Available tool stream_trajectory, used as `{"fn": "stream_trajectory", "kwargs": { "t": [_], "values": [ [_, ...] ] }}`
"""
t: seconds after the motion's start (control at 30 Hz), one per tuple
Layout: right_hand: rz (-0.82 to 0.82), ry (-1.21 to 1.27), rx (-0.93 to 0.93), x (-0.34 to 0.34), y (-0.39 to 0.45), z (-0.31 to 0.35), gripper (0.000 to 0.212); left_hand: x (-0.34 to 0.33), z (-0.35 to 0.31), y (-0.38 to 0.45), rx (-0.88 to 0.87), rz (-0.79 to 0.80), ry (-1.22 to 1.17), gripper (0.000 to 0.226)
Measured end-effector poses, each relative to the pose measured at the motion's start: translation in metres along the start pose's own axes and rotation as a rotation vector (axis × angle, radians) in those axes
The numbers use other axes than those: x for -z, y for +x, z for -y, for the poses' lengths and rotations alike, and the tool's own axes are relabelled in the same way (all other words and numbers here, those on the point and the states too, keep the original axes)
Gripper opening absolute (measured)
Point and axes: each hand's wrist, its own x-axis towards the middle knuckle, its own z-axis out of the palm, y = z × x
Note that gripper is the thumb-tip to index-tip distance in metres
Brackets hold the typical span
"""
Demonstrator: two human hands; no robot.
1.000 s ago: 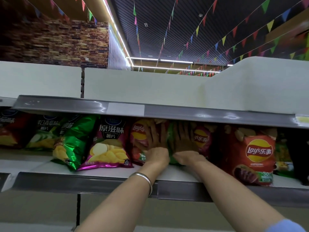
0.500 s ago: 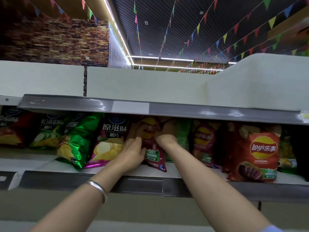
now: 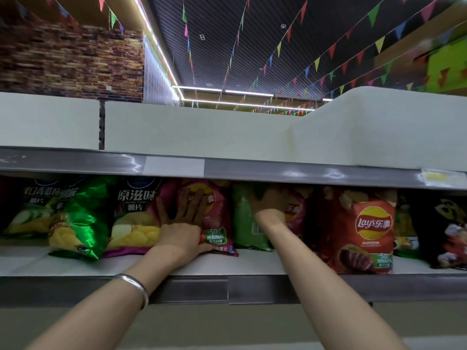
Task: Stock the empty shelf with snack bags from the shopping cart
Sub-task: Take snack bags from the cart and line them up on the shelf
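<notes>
- Reads "Lay's乐事" in white on the round red-and-yellow badge of the orange-red bag [image 3: 364, 231]; a small green "-50" patch near its bottom corner.
- Reads "原滋味" and "薯片" in white on the purple bag [image 3: 134, 218], with yellow chips drawn below.
- Shows part of the same badge on the dark pink bag [image 3: 214, 218], ending in "事"; a green "-50" patch low down, smaller words there too blurred to read.
- Shows "乐事" on another pink bag [image 3: 295, 213], mostly hidden behind the right hand.
- Shows white writing on the far-left cucumber bag [image 3: 30, 213], cut off at the edge.
- No writing to read on the shiny green bag [image 3: 80, 223] or the plain green bag [image 3: 245, 223], only a barcode on that one.
- Black bag [image 3: 444, 231] at the far right, with a cartoon picture.
- Count: at least eight bags in one row on the shelf [image 3: 265, 263]; more half hidden behind, not countable.
- Two hands, one silver bracelet [image 3: 136, 286] on the left wrist.
- Left hand [image 3: 182, 223]: fingers spread flat, pressed on the front of the dark pink bag, thumb down at its bottom edge.
- Right hand [image 3: 267, 203]: reaching up between the plain green bag and the pink one; cannot tell how the fingers hold, too dark.
- Bags stand back from the front lip, with a bare white strip in front.
- Little room overhead: bag tops tucked under the grey rail [image 3: 278, 170] of the shelf above.
- Small gap of bare shelf between the plain green bag and the orange-red bag, where the right arm goes in.
- One blank white label [image 3: 174, 166] and one yellowish label [image 3: 442, 178] on that rail.
</notes>
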Motion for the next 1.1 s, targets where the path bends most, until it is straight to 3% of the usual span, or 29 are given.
{"fn": "stream_trajectory", "kwargs": {
  "t": [0.07, 0.1, 0.17, 0.27, 0.37, 0.43, 0.5, 0.6, 0.7, 0.8, 0.87, 0.97, 1.03, 1.1],
  "values": [
    [0.105, -0.037, -0.131, 0.000, -0.004, -0.014, 0.088, 0.003, -0.009, 0.000, 0.042, 0.011, 0.055, 0.112],
    [0.197, -0.026, -0.162, -0.005, -0.004, -0.015, 0.089, 0.004, -0.013, 0.000, 0.075, 0.023, 0.067, 0.112],
    [0.289, 0.039, -0.174, -0.013, -0.006, -0.014, 0.071, 0.010, -0.022, 0.001, 0.131, 0.079, 0.079, 0.106],
    [0.224, 0.013, -0.143, -0.012, -0.011, -0.011, 0.071, 0.031, -0.035, 0.001, 0.127, 0.221, 0.073, 0.064],
    [0.083, -0.052, -0.094, -0.003, -0.024, -0.012, 0.092, 0.054, -0.048, -0.006, 0.080, 0.131, -0.118, 0.038],
    [0.089, -0.121, -0.071, -0.002, -0.036, -0.009, 0.089, 0.062, -0.058, -0.007, 0.118, 0.017, -0.573, 0.037],
    [0.192, -0.113, -0.077, -0.001, -0.042, -0.006, 0.084, 0.069, -0.068, -0.002, 0.167, 0.038, -0.940, 0.049],
    [0.329, 0.137, -0.007, 0.007, -0.043, -0.008, 0.038, 0.070, -0.082, 0.010, 0.199, 0.134, -1.030, 0.071],
    [0.357, 0.175, 0.135, 0.019, -0.043, -0.012, 0.020, 0.068, -0.086, 0.024, 0.242, 0.156, -1.060, 0.078],
    [0.393, 0.172, 0.272, 0.022, -0.045, -0.016, 0.030, 0.062, -0.080, 0.037, 0.336, 0.081, -1.119, 0.082],
    [0.356, 0.232, 0.306, 0.025, -0.047, -0.017, 0.035, 0.060, -0.074, 0.043, 0.389, -0.032, -1.147, 0.066],
    [0.221, 0.395, 0.181, 0.030, -0.048, -0.021, 0.040, 0.057, -0.070, 0.051, 0.456, -0.133, -1.194, 0.047],
    [0.261, 0.326, 0.088, 0.032, -0.044, -0.024, 0.060, 0.055, -0.075, 0.053, 0.456, -0.134, -1.312, 0.041],
    [0.325, 0.196, 0.036, 0.029, -0.042, -0.027, 0.068, 0.056, -0.082, 0.051, 0.431, -0.153, -1.410, 0.037]
  ]
}}
